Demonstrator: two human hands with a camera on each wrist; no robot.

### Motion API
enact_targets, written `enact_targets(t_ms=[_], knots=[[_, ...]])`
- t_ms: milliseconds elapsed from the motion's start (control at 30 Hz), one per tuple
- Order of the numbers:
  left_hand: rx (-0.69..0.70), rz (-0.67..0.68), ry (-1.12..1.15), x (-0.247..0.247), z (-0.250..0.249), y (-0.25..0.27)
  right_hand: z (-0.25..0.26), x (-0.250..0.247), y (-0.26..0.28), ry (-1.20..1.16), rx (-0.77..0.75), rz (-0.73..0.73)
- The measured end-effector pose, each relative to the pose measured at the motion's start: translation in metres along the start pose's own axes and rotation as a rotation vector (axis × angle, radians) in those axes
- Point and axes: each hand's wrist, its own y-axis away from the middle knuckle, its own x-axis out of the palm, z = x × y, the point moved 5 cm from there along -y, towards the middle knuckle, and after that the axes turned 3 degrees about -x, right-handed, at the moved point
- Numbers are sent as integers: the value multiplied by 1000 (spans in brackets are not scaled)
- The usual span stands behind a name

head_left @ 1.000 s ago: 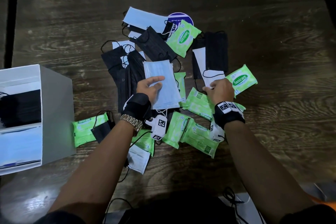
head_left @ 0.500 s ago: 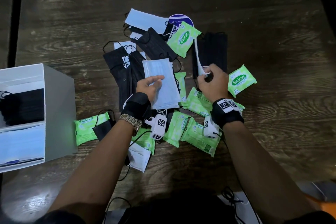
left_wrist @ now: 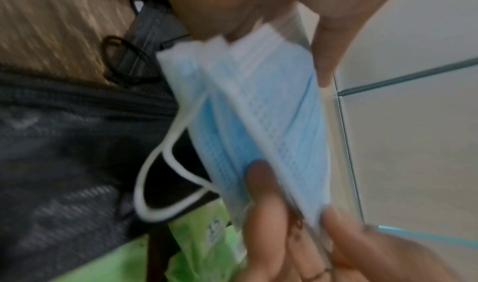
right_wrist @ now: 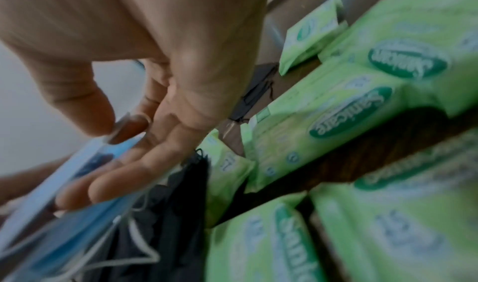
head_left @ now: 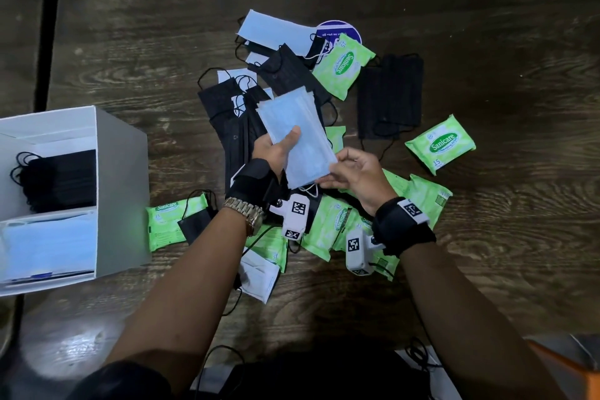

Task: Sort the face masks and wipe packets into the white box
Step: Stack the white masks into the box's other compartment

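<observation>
Above the pile: a thin stack of pale blue pleated face masks point(head_left: 297, 136) is held up off the dark wood-grain table point(head_left: 487, 26), between both hands.
Left hand point(head_left: 276, 148): thumb lies across the top of the stack, fingers underneath — clamped on the stack's left long edge.
Right hand point(head_left: 357, 174): thumb and fingertips pinch the stack's near right corner; the other fingers lie fairly straight beneath it, as the right wrist view shows.
Blue stack, look: several masks fanned slightly at the far end, embossed borders, white ear loops point(left_wrist: 160, 174) dangling from the near end.
White box point(head_left: 123, 172): stands at the table's left edge, well apart from the hands; its middle compartment holds black masks point(head_left: 61, 178), the nearer one blue masks point(head_left: 48, 243).
Loose pile: black pleated masks point(head_left: 389, 97) and green "Sanicare" wipe packets point(head_left: 440, 143) lie scattered under and around the hands — one packet point(head_left: 172, 221) just beside the box.
Other: a round purple-and-white disc point(head_left: 341, 31) sits at the far end of the pile, partly covered.
</observation>
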Motion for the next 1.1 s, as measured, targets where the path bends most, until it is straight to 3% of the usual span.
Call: enact_targets(t_ms=[167,300,467,733,867,1100], knots=[[140,-88,-239,-11,-9,-1,0,-2,-11,406,14,42],[194,-97,-230,-20,-19,-14,17,-5,-46,666,-139,-13],[283,-136,-342,-39,-39,-41,54,7,-116,843,-315,-106],[376,-116,-483,-49,-54,-73,97,26,-250,1067,-381,-341],[424,8,-450,-52,-48,-84,108,29,-297,1293,-354,-309],[356,-71,-378,-69,-44,-97,122,32,-331,1354,-270,-205]])
